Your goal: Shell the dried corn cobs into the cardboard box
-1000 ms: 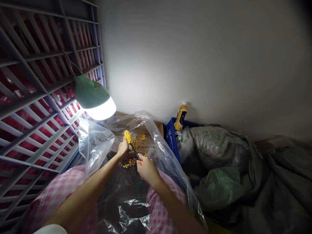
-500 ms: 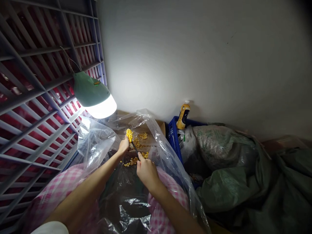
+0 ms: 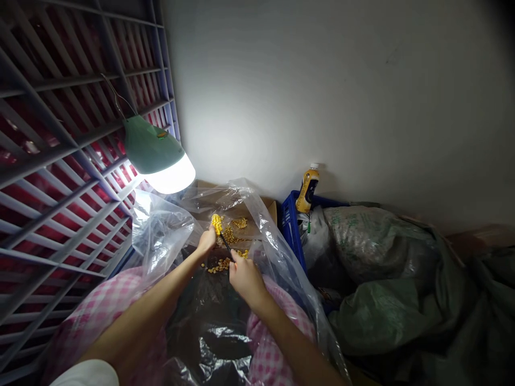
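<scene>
My left hand is closed around the lower part of a yellow corn cob, holding it upright over a clear plastic sheet. My right hand grips a thin dark tool whose tip rests against the cob near its base. Loose yellow kernels lie scattered on the plastic between and beyond both hands. Pink checked cloth covers my lap under the plastic.
A green lamp hangs lit at the left from a slatted rack. A blue crate with a yellow bottle stands by the white wall. Bulky green sacks fill the right side.
The view has shifted slightly, so everything sits a little further right. Both hands keep their grips, with the tool still working at the cob.
</scene>
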Motion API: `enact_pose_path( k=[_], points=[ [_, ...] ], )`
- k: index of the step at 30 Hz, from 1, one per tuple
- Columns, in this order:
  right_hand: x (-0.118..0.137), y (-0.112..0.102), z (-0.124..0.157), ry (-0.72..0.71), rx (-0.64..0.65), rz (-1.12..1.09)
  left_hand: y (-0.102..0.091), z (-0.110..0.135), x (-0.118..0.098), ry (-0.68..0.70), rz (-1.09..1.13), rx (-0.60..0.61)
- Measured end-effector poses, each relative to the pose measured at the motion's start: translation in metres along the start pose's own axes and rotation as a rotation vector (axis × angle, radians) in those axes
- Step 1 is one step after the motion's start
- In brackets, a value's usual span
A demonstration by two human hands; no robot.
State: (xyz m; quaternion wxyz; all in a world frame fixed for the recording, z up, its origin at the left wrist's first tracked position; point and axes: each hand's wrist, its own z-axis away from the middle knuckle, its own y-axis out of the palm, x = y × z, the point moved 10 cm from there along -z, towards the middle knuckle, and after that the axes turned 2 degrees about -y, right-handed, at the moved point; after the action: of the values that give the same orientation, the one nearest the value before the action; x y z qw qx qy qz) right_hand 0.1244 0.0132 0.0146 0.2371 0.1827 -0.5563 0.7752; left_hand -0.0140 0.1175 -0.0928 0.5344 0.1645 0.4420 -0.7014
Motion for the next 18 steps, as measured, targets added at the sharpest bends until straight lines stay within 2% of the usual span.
enact_pose_path(
  k=[3,5,7,10,12,14,16,18],
  points=[
    [-0.021,0.017,-0.003,0.239,0.197,-0.531,0.003,0.0,0.001,0.005,-0.009,0.013],
    [-0.026,0.026,-0.001,0.332,0.285,-0.691,0.004,0.0,0.0,0.002,-0.009,0.016],
    [-0.024,0.019,-0.004,0.242,0.205,-0.533,0.004,0.0,-0.001,-0.002,-0.008,0.018],
    [-0.006,0.004,-0.003,-0.009,-0.014,0.023,0.001,0.0,-0.002,0.0,-0.02,0.008],
    [0.003,0.006,0.0,-0.085,-0.066,0.253,0.001,-0.001,-0.002,0.004,-0.032,0.004],
    [0.001,0.009,-0.002,-0.08,-0.06,0.225,0.001,-0.001,-0.001,0.009,-0.046,0.001],
    [-0.01,0.012,-0.008,0.01,0.003,-0.038,0.001,-0.002,0.001,0.015,-0.059,-0.001],
    [-0.024,0.023,-0.012,0.161,0.131,-0.384,0.002,-0.002,0.001,0.024,-0.067,0.0]
  ],
)
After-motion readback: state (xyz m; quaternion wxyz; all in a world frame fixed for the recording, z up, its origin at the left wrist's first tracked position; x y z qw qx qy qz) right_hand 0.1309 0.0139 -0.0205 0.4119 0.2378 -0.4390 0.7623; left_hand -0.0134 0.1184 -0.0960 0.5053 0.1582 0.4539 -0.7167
